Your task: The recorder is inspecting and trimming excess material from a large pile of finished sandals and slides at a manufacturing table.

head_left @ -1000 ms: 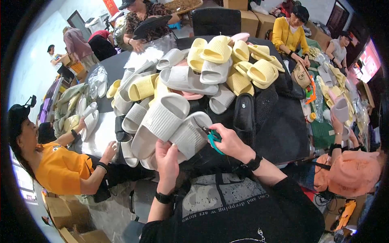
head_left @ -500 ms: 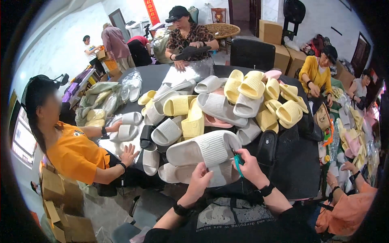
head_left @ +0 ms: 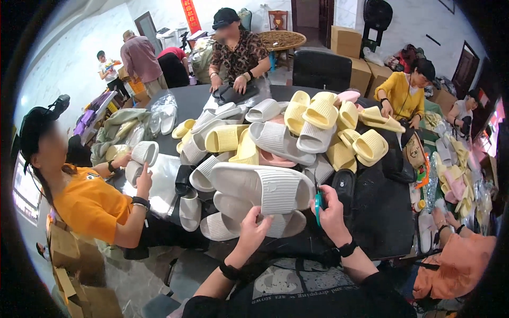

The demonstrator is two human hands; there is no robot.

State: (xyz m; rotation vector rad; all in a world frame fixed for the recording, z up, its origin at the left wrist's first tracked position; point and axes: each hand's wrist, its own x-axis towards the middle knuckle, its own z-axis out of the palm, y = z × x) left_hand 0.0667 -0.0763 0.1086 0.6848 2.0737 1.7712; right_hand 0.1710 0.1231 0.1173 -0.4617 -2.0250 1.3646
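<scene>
White ribbed slide sandal [head_left: 265,188], long axis crosswise, toe end toward the right hand [head_left: 333,212].
Pale, ridged strap, thick sole; left hand [head_left: 253,229] cups it from below, fingers curled on the underside. Right hand pinches teal-handled snips [head_left: 317,201] at its end. Dark tabletop [head_left: 376,212] beneath; the sandal now sits higher than half a second ago.

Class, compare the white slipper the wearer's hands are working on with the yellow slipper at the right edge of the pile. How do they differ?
The white slipper is pale, held at the pile's front by the left hand; the yellow slipper lies untouched farther back. The right hand holds teal scissors beside the white one only. Both have ribbed straps.
</scene>
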